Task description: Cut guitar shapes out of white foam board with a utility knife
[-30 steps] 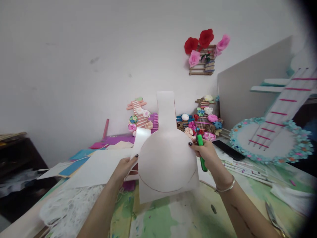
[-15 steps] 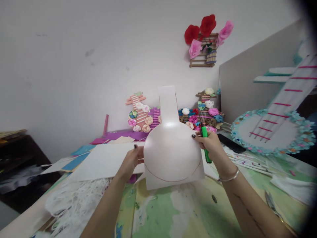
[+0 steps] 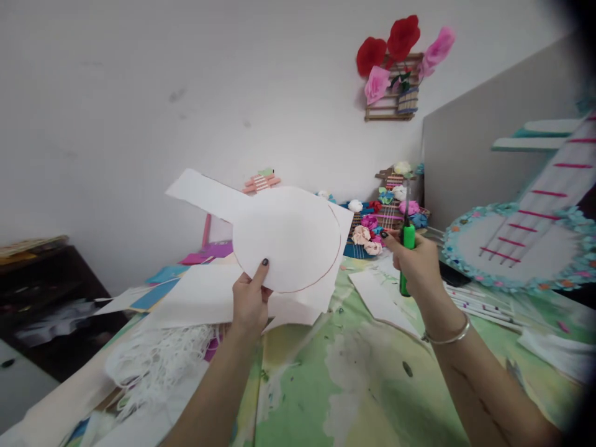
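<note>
My left hand (image 3: 251, 302) pinches the lower edge of a white cardboard piece (image 3: 286, 239), thumb on its face. The piece is cut like a banjo, with a round body and a long neck pointing up to the left. A pencil-like reddish curve is drawn round its right and lower side, where uncut corners stick out. In my right hand (image 3: 416, 264) is a green-handled utility knife (image 3: 408, 239), held upright with its blade pointing up, apart from the cardboard.
White offcuts (image 3: 379, 301) and white sheets (image 3: 195, 295) lie on the green-stained table (image 3: 307, 385). Tangled white string (image 3: 158, 360) sits front left. Decorated craft instruments (image 3: 372, 223) stand by the wall, and a large blue-trimmed one (image 3: 516, 248) is at right. Scissors (image 3: 515, 374) lie near my right forearm.
The cardboard has turned counterclockwise, its neck swinging from upright to upper left. My right hand has let go of its edge and moved right with the knife, now blade up.
</note>
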Demonstrator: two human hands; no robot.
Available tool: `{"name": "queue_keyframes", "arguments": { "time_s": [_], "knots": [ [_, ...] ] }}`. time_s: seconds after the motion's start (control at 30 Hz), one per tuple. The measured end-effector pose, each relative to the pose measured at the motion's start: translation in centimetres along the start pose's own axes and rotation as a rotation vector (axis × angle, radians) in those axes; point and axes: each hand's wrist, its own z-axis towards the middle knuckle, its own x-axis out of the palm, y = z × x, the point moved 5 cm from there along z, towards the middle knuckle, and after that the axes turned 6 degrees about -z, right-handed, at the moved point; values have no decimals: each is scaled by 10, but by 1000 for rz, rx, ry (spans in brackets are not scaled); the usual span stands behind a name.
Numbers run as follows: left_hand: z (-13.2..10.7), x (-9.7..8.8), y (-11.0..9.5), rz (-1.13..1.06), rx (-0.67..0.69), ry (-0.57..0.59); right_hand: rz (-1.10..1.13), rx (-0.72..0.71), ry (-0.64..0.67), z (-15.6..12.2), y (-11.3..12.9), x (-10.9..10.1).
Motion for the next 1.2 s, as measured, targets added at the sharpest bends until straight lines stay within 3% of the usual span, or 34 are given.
{"name": "queue_keyframes", "arguments": {
  "time_s": [0.17, 0.37, 0.57, 0.67, 0.8, 0.87, 1.0, 1.2],
  "knots": [
    [-19, 14, 9, -183, -65, -74, 216, 146, 325, -33, 15, 39],
    [-32, 23, 15, -244, -133, -19, 354, 246, 497, -64, 25, 63],
    [-38, 23, 22, -98, -407, 46, 459, 289, 481, -51, 23, 50],
    [-33, 19, 18, -19, -392, 60, 534, 259, 478, -38, 19, 40],
    [-24, 13, 18, 270, -423, 144, 462, 201, 402, -24, 10, 29],
    [-19, 11, 14, 480, -378, 211, 434, 179, 386, -20, 6, 28],
    [-14, 12, -14, 940, -47, 209, 397, 121, 412, -16, -1, 30],
    [-9, 10, -43, 1068, 230, 132, 341, 111, 540, -17, -17, 40]
  ]
}}
